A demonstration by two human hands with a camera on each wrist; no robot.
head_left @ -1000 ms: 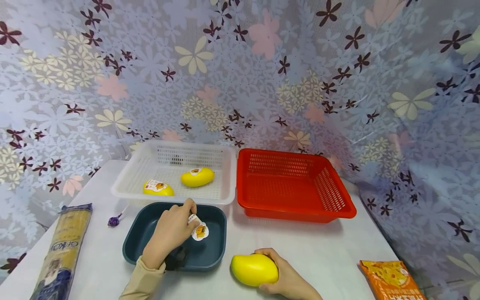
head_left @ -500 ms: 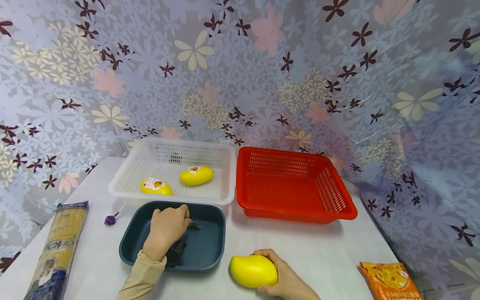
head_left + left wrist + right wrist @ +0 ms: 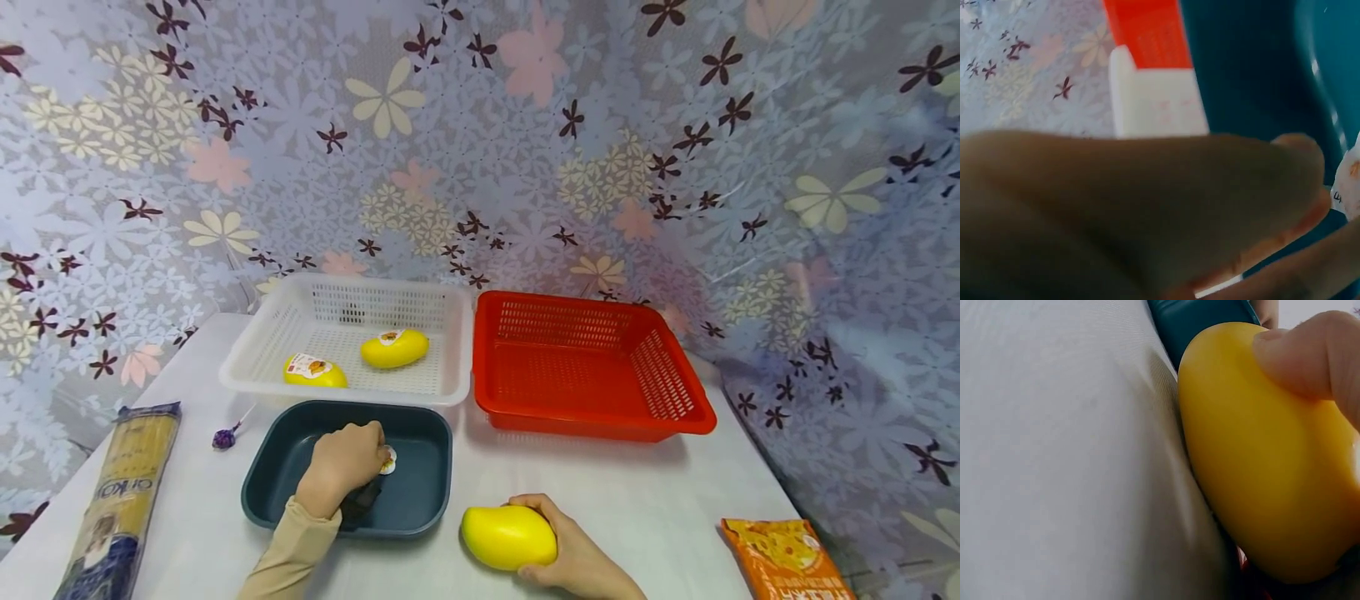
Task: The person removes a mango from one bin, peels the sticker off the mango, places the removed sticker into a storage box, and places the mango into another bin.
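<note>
In the head view my left hand is over the dark teal tray. Its fingers pinch a white paper label with a mango picture, which is mostly hidden behind the knuckles. The left wrist view shows part of that label beyond the fingertips. To the right of the tray, my right hand grips a yellow mango that rests on the white table. From the right wrist, the thumb is seen pressing the mango's smooth side, where no label shows.
Behind the tray stands a white basket with two labelled mangoes. A red basket is beside it. A pasta pack and a purple lollipop lie left, an orange snack packet right.
My left hand first drew back left, its label turning nearly edge-on, then shifted slightly right, and the label's picture shows again. My right hand and the mango have stayed put.
</note>
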